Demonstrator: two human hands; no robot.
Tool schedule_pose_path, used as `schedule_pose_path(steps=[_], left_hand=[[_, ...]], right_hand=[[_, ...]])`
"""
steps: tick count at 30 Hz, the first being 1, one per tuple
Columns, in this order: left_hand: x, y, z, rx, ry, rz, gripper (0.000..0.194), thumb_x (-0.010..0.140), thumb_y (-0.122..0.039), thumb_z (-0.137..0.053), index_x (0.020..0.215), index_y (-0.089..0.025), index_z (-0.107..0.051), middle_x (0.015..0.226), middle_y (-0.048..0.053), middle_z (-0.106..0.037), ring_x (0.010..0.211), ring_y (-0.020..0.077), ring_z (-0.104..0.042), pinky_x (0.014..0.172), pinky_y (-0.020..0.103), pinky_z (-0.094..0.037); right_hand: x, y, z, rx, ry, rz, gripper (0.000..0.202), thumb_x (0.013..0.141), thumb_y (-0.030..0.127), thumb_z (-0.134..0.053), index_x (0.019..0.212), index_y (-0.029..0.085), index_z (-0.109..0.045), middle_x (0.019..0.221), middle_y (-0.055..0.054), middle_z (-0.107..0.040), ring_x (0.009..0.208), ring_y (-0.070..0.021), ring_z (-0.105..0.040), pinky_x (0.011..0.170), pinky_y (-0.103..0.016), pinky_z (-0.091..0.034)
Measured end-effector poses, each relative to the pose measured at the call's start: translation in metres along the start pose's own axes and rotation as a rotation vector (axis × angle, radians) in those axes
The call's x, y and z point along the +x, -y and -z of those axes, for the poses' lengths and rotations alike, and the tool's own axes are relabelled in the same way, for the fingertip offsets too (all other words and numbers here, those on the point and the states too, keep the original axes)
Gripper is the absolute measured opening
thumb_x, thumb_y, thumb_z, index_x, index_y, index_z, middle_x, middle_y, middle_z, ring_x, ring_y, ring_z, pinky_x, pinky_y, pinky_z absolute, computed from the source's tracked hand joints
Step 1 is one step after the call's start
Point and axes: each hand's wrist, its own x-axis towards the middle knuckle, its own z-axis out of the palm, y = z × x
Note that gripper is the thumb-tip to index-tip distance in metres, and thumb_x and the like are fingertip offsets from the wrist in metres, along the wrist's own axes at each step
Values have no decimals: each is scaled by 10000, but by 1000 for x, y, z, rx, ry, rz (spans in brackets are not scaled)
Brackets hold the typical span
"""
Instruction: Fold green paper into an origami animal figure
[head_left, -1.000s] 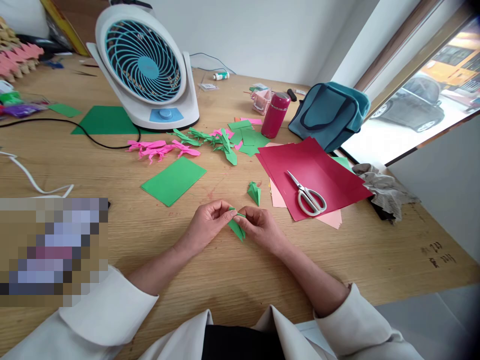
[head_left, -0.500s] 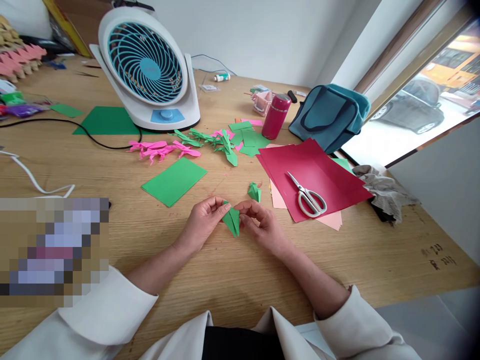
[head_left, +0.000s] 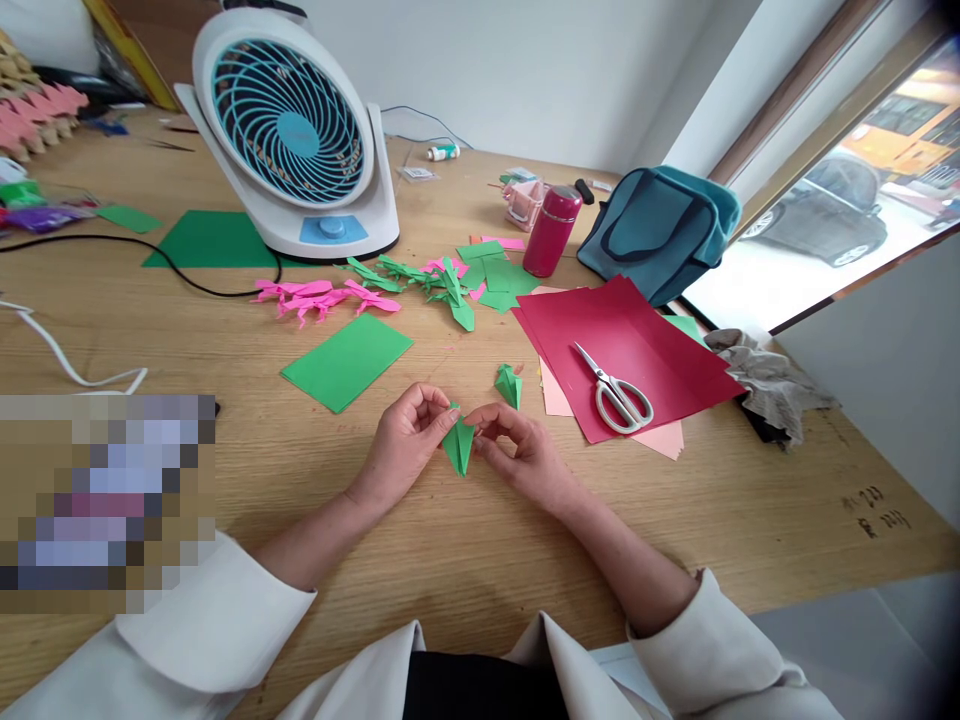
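A small piece of folded green paper [head_left: 459, 446], narrowing to a point toward me, is held just above the table. My left hand [head_left: 405, 440] pinches its upper left edge between thumb and fingers. On the other side my right hand [head_left: 521, 455] has its fingers curled in, the index fingertip on the paper's upper right edge. Just beyond the right hand lies another small folded green paper piece [head_left: 509, 386]. A stack of green paper rectangles [head_left: 347, 362] rests beyond my left hand.
White-handled scissors [head_left: 619, 400] lie on red sheets [head_left: 660, 365] to the right. Pink folded figures [head_left: 307, 298] and green folded figures [head_left: 454, 295] sit below a white fan [head_left: 296, 135]. Behind stand a red flask [head_left: 553, 232] and a teal bag [head_left: 656, 235].
The folded green paper has shifted slightly left and turned, its point now aimed more directly at me. My right fingers have moved a little left with it.
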Motion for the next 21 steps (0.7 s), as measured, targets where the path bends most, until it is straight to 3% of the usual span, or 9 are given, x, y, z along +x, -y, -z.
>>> schedule_pose_path(steps=[13, 21], left_hand=[[0, 3, 1, 99, -8, -42, 183, 811, -355, -681, 812, -179, -631, 795, 0, -635, 743, 135, -574, 695, 243, -465], [-2, -6, -1, 138, 25, -31, 195, 828, -369, -664, 787, -178, -656, 774, 13, -650, 720, 146, -573, 687, 252, -461]], right_hand=[[0, -4, 0, 41, 33, -23, 149, 898, 224, -569, 1029, 200, -635, 897, -25, -647, 747, -137, -555, 758, -290, -470], [1, -3, -1, 54, 18, -49, 140, 884, 215, -574, 1007, 200, -640, 900, -29, -647, 739, -136, -548, 739, -287, -470]])
